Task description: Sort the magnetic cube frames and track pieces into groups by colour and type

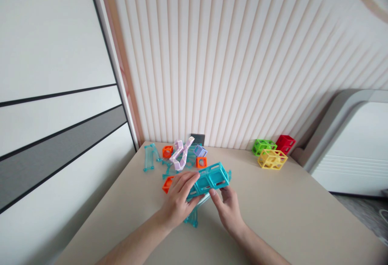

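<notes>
A teal block of joined open-frame cubes [216,176] is held tilted above the middle of the table. My left hand [179,198] wraps round its left part, fingers over the top and thumb below. My right hand [226,206] has its thumb and fingers at the block's lower right end. Just left of my left fingers is an orange cube [167,184], partly hidden. Beneath the hands lies a clear teal piece [192,218]. Behind the block are a lilac zigzag piece [181,155], a periwinkle cube [200,151] and another orange cube [201,162].
Clear teal pieces [149,157] and an orange cube [167,151] lie at the table's back left. Green [263,147], red [285,144] and yellow [272,159] frame blocks stand at the back right. A ribbed wall with a dark socket [198,138] borders the table [273,208].
</notes>
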A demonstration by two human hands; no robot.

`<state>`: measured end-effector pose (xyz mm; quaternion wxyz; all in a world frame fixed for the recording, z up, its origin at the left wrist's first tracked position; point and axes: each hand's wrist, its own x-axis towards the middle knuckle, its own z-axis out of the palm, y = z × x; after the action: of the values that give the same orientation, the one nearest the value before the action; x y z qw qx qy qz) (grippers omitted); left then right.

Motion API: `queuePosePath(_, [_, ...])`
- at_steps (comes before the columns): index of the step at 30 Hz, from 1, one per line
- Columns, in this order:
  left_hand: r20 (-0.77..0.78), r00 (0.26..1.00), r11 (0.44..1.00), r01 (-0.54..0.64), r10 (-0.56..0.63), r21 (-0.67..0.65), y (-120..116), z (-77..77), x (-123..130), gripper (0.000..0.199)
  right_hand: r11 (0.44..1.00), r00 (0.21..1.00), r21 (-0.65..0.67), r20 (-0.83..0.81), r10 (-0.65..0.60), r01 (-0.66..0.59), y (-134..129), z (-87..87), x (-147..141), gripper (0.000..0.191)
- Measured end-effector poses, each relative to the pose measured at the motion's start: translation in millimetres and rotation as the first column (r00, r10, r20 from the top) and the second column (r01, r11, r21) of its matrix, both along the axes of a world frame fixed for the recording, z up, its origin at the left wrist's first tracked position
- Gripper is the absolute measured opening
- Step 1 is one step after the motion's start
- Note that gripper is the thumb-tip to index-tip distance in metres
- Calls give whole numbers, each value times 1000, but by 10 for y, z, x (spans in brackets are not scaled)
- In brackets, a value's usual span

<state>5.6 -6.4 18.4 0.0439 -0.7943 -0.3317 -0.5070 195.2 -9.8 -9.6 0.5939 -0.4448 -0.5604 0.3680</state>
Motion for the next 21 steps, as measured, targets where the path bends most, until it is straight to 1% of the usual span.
queuePosePath(4, [-46, 999, 997, 9, -12, -76, 8, -52, -13, 65, 997, 996, 51, -78, -53, 57, 30, 93, 32, 38])
queuePosePath(7, [-46, 999, 992, -8, 2, -125, 16, -98, -22, 61, 990, 983, 80, -153, -106, 119, 79, 205, 66, 38])
queuePosePath(9, [-45, 999, 989, -20, 13, -145, 20, -117, -27, 58, 986, 973, 76, -187, -132, 148, 114, 249, 94, 39])
queuePosePath(11, [-43, 999, 988, -22, 16, -154, 20, -124, -30, 57, 983, 967, 61, -200, -159, 174, 146, 246, 126, 40])
queuePosePath(15, [-43, 999, 989, -15, 9, -150, 18, -117, -32, 56, 977, 957, 36, -215, -197, 209, 202, 161, 192, 40])
queuePosePath(17, [-45, 999, 989, -13, 7, -148, 20, -115, -31, 56, 973, 952, 33, -217, -214, 227, 223, 146, 218, 40])
queuePosePath(21, [-51, 999, 989, -7, -1, -151, 30, -126, -31, 54, 963, 950, 57, -189, -248, 263, 249, 238, 273, 39])
